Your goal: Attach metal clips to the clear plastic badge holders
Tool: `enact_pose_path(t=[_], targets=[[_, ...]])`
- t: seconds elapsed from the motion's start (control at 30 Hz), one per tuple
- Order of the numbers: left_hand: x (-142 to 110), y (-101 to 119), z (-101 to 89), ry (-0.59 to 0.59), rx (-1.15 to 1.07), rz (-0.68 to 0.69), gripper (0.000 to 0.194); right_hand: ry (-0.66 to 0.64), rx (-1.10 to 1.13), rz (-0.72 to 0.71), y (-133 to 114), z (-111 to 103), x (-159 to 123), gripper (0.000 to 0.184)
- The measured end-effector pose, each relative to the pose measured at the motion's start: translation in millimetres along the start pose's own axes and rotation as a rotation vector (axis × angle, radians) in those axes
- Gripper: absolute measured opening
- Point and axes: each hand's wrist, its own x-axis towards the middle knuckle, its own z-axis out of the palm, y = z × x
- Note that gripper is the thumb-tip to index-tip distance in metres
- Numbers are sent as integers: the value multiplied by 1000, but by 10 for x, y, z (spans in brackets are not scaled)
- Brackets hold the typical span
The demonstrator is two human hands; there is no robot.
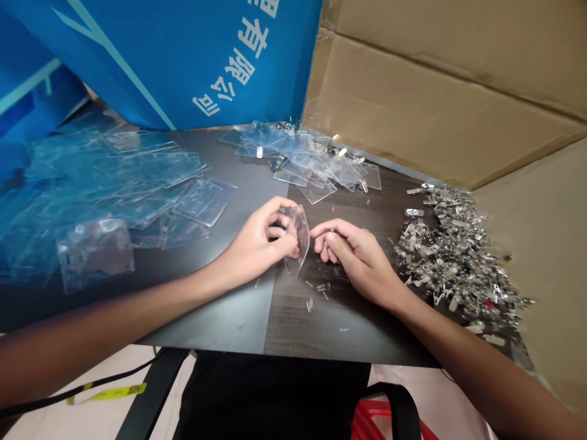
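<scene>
My left hand point(275, 235) pinches a clear plastic badge holder point(301, 235) near the middle of the table. The holder is tilted and slightly bent, with small holes along its right edge. Just right of it, my right hand point(351, 250) is closed, thumb pressed to the curled fingers. Its index fingertip is at the holder's edge; whether it touches I cannot tell. Something small may be between thumb and finger, too small to name. Small clear plastic slivers point(321, 287) lie scattered on the table below the hands.
Loose clear badge holders point(137, 177) are heaped at left. Holders with metal clips point(312, 159) lie at the back. A pile of metal clips point(454, 244) sits at right. A blue printed panel point(183, 55) and a cardboard wall point(413, 91) bound the table point(220, 318).
</scene>
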Motion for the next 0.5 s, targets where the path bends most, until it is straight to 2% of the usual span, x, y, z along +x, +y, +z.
enact_pose_path(t=[0.1, 0.3, 0.5], targets=[[8, -18, -6, 3, -38, -35, 36, -17, 20, 21, 28, -1, 11, 31], [15, -10, -9, -15, -73, -39, 30, 21, 52, -33, -4, -23, 30, 32], [3, -14, 1, -14, 8, 41, 36, 14, 223, 106, -32, -53, 66, 22]])
